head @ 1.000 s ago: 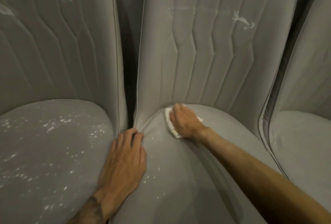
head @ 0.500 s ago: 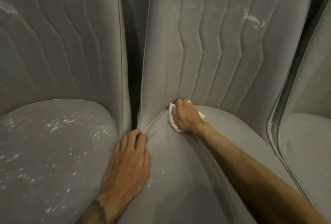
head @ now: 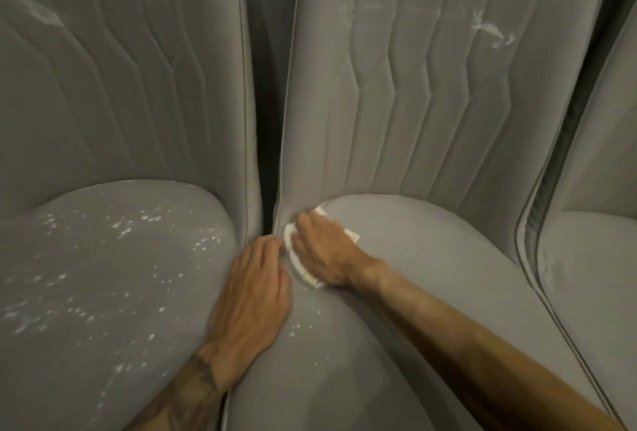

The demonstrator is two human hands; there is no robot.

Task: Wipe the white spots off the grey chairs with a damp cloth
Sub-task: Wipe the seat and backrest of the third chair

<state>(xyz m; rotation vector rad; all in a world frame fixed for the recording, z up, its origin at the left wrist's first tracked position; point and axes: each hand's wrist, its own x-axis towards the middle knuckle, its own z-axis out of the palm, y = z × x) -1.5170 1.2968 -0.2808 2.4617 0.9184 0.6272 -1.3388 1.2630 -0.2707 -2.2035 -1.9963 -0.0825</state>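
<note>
- Left chair seat (head: 103, 275), lower left of the frame: thickly speckled with white spots (head: 127, 227), none wiped yet by the look of it. Its backrest (head: 120, 86) in the upper left carries two white smears. I would leave all this for a separate pass.
- Left hand (head: 251, 296), lower centre: laid flat with fingers together, palm down on the left edge of the middle seat (head: 431, 275), fingertips at the dark gap between the chairs. It holds nothing; it seems to brace the cushion. Pressing down firmly there should keep the fabric taut under the cloth.
- Cloth (head: 296, 258), centre of the frame: a small white pad on the rear left corner of the middle seat, just beside the left fingertips and mostly covered.
- Right hand (head: 324, 251), centre: fingers curled over the cloth and pressing it onto the seat. Short firm strokes, pulled toward the front, would likely reach the small cluster of specks (head: 303, 327) just below the hands.
- Middle backrest (head: 413, 86), upper centre and right: white smears near the top remain. Refolding to a clean face before tackling them may avoid spreading residue.
- Right chair (head: 593, 275), right edge: no spots that I can make out.
</note>
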